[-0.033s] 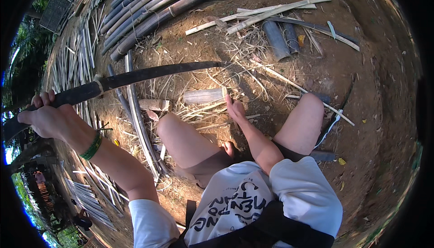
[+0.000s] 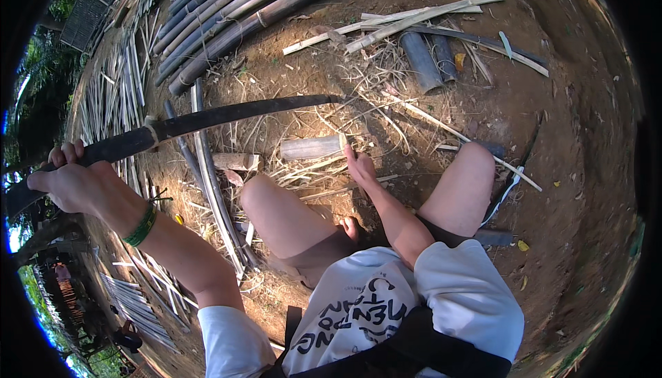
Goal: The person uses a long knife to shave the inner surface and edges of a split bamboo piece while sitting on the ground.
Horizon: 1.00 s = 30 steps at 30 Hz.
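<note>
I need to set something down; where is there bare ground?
Right of the white piece beside the right knee lies mostly bare soil. It's crowded around the right hand, amid strips, and far left, where slats lie packed.

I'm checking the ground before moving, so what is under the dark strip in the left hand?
A long pole passes beneath the dark strip, showing on both sides. Brown ground shows too. Whatever lies directly behind the strip is covered.

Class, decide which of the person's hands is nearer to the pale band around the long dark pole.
Left. The left hand holds the dark pole to the left of the pale band; the right hand is farther off, well to the band's right.
</note>
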Available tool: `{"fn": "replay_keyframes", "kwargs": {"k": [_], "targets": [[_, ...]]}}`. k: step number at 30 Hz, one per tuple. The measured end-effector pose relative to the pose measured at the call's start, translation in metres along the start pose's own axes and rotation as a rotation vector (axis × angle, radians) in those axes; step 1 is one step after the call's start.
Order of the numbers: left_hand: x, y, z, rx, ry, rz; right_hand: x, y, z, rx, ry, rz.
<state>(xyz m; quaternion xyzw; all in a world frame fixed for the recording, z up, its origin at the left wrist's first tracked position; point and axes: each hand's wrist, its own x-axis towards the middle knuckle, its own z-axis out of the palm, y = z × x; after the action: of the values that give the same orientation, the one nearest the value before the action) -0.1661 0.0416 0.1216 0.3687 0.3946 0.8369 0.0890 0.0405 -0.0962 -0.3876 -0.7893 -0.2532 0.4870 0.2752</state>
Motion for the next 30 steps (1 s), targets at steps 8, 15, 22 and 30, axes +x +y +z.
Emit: {"fn": "replay_keyframes", "kwargs": {"k": [8, 15, 22, 30], "targets": [[-0.007, 0.004, 0.009, -0.008, -0.055, 0.010, 0.006, 0.021, -0.003, 0.043, 0.029, -0.043], [-0.009, 0.003, 0.021, -0.010, -0.037, -0.005, 0.013, 0.037, 0.002, 0.077, 0.030, 0.016], [-0.008, 0.002, 0.027, 0.017, 0.003, 0.023, -0.016, 0.016, 0.017, 0.156, 0.049, -0.092], [-0.007, 0.004, 0.029, 0.006, -0.024, 0.016, -0.003, 0.014, 0.013, 0.098, 0.076, -0.087]]}}
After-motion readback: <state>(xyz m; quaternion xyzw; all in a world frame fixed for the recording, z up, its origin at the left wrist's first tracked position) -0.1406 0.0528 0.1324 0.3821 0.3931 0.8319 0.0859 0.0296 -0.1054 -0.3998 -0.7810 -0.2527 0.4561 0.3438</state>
